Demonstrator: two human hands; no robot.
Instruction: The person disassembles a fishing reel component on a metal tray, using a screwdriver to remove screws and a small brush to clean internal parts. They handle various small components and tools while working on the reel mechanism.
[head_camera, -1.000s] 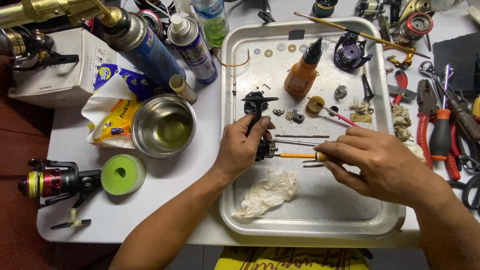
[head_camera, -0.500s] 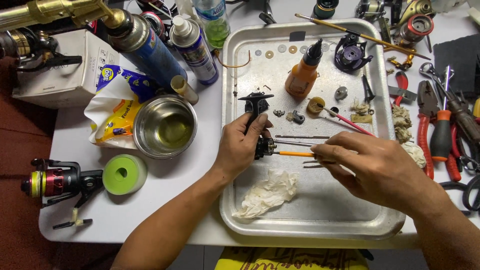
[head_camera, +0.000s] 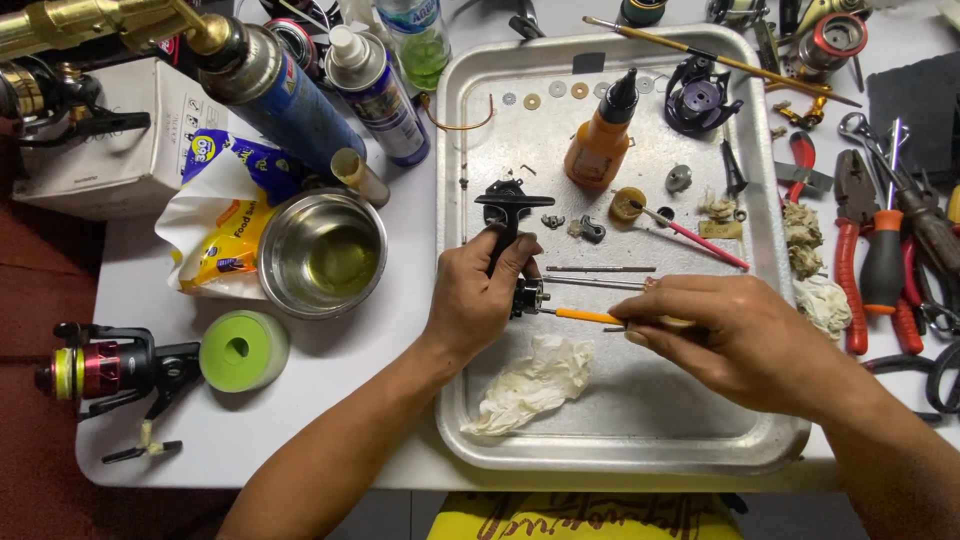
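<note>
Surface: white table (head_camera: 330, 440) with my metal tray (head_camera: 640, 440) on it, steel bowl (head_camera: 322, 255) left of it.
Left hand (head_camera: 480, 300): fingers closed around the black reel part (head_camera: 515, 215), stem upright over the tray.
Tool axis: orange-handled screwdriver (head_camera: 585, 316) lies level, tip pointing left into the part.
Right hand (head_camera: 735, 335): pinching the handle.
Change: both hands hardly moved in 1 second.
</note>
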